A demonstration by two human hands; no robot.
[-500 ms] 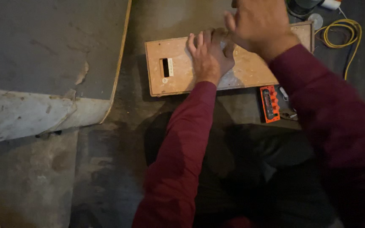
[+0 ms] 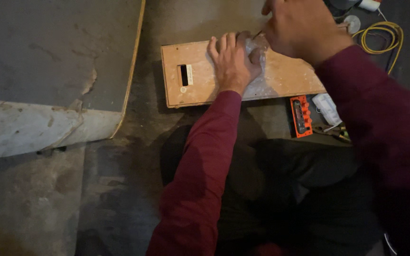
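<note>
Left hand (image 2: 231,64) fingers lie flat, together, on a clear plastic bag (image 2: 257,85) atop the board (image 2: 195,87); right hand (image 2: 302,28) pinches it.

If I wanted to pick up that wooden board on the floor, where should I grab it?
Probably by its bare left end, coming from the left. The board lies flat on the floor, so fingers would have to hook under its short edge. That end is free, while the left hand and right hand press a clear plastic bag on its middle, and an orange case crowds the near right edge.

Long maroon sleeves on both arms; bare hands (image 2: 233,61); dark trousers.
</note>
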